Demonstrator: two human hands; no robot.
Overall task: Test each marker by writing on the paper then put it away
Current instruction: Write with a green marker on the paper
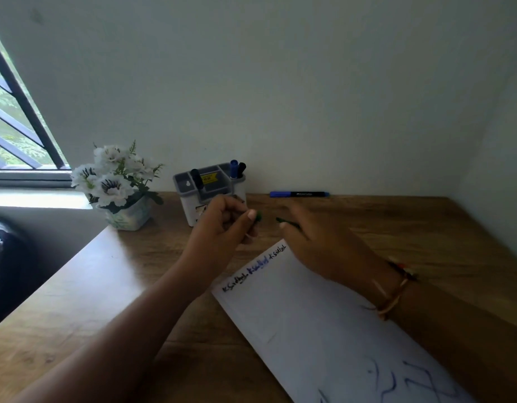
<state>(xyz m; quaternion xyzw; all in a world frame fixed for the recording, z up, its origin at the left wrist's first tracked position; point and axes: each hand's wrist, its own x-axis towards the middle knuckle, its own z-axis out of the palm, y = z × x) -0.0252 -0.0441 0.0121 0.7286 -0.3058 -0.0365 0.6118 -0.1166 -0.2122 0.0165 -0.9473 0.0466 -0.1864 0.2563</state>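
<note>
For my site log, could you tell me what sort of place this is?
Probably a home study corner: a wooden desk against a plain wall, a marker organiser, a pot of white flowers by a barred window.

The right hand point(318, 242) hid most of the green marker point(286, 222); only its blurred tip showed at ten o'clock. The paper point(324, 324) ran off at five o'clock, its scribbles too smeared to read.
</note>
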